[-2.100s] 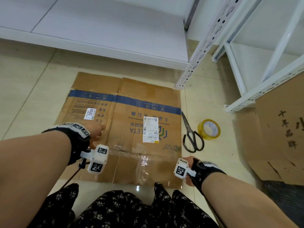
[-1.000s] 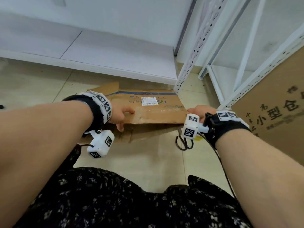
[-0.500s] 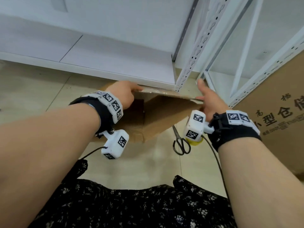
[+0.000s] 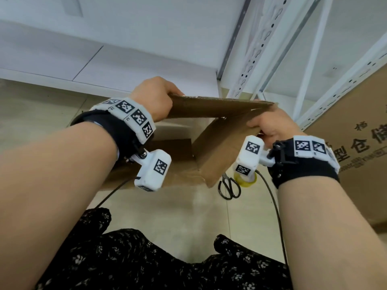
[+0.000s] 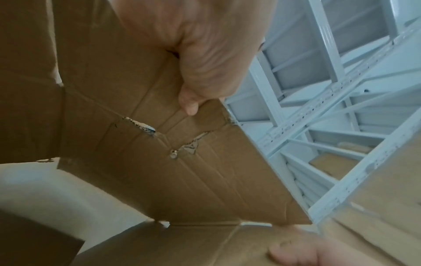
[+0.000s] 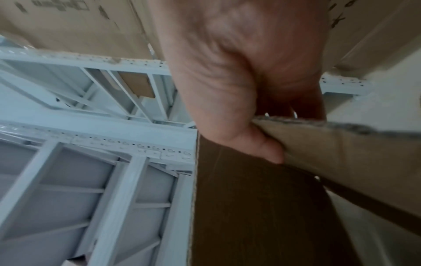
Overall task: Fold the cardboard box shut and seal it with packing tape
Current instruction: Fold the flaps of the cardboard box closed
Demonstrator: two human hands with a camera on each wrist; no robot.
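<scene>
A worn brown cardboard box [image 4: 211, 141], flattened and partly opened, is held up off the floor in front of me. My left hand [image 4: 156, 99] grips its upper left edge, thumb [image 5: 189, 106] under the panel [image 5: 159, 153]. My right hand [image 4: 270, 124] pinches the upper right edge, thumb [image 6: 266, 149] pressed on the cardboard [image 6: 341, 162]. The box's lower flaps hang down toward the floor. A roll of yellow packing tape [image 4: 250, 181] lies on the floor, mostly hidden behind my right wrist camera.
Black-handled scissors [image 4: 229, 188] lie on the tiled floor beside the tape. White metal shelving [image 4: 257, 49] stands just behind the box. A big printed cardboard carton [image 4: 360, 147] stands at the right. My dark floral skirt [image 4: 163, 262] fills the bottom.
The box lay flat on the floor; both hands lifted its near edge up and toward me. Over the last half second it rose a little more and the right hand closed on its edge.
</scene>
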